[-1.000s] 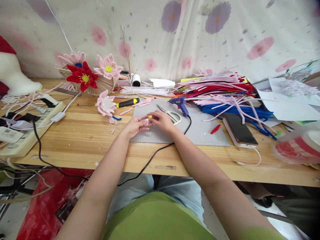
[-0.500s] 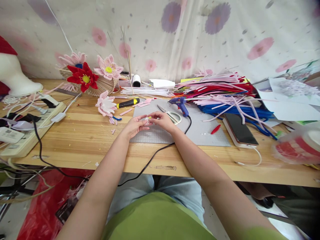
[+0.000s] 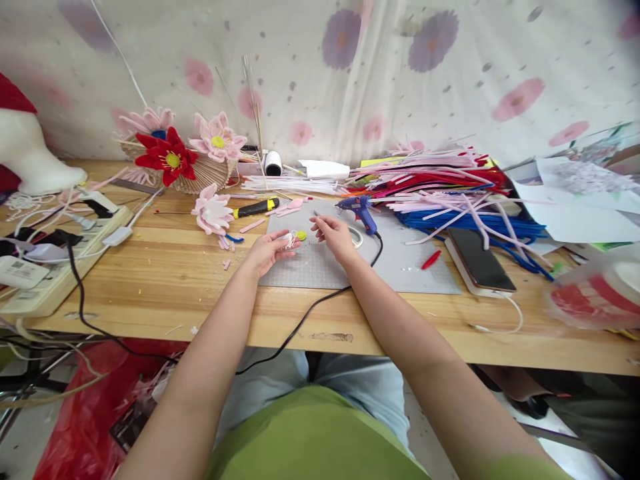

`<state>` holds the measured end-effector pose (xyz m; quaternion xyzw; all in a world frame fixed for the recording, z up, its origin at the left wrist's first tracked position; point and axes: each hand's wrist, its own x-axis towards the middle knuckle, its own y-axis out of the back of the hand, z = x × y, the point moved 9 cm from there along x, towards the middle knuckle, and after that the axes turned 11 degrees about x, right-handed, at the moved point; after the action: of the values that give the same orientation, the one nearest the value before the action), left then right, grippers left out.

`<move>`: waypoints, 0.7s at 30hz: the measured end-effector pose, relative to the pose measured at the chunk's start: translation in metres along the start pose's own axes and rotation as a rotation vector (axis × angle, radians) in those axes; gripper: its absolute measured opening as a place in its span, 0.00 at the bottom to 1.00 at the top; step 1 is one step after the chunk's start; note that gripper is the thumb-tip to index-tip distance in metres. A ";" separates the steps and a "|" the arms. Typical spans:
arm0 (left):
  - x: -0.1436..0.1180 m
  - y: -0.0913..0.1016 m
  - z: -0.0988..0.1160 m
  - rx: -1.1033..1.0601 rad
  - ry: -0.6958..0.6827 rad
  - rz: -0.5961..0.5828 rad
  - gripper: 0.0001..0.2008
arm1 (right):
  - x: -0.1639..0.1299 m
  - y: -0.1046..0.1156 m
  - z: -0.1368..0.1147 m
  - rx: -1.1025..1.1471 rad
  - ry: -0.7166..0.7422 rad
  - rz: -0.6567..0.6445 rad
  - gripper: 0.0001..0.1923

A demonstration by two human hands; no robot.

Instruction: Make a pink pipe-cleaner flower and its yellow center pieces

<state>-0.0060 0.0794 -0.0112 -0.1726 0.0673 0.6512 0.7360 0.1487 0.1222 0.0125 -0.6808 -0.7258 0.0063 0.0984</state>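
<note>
My left hand (image 3: 267, 251) holds a small white fuzzy piece with a yellow centre (image 3: 295, 237) between thumb and fingertips, over the grey cutting mat (image 3: 400, 263). My right hand (image 3: 334, 236) hovers just to the right of it, fingers loosely apart and holding nothing, above the scissors (image 3: 353, 235). A blue glue gun (image 3: 361, 210) lies just behind my right hand, its black cord (image 3: 310, 312) trailing off the table edge.
A pink flower (image 3: 212, 211) and a yellow-black utility knife (image 3: 255, 207) lie left of the mat. Red and pink flowers (image 3: 170, 157) stand at the back left, a power strip (image 3: 47, 267) far left. Piled pipe cleaners (image 3: 450, 193), a phone (image 3: 477, 257) and tape rolls (image 3: 595, 293) fill the right.
My hands have parted: the right hand let go of the small yellow-centred piece and moved right and back toward the scissors, while the left hand keeps the piece.
</note>
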 end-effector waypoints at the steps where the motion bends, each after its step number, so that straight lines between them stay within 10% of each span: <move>1: 0.001 0.002 0.000 0.012 -0.011 0.025 0.21 | 0.001 0.005 0.001 -0.003 0.001 0.042 0.16; 21: 0.003 -0.003 0.001 0.030 -0.008 0.012 0.21 | -0.009 -0.033 0.004 -0.361 0.208 -0.162 0.12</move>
<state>-0.0024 0.0822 -0.0110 -0.1585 0.0752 0.6552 0.7348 0.1161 0.1113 0.0119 -0.6240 -0.7532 -0.2022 0.0494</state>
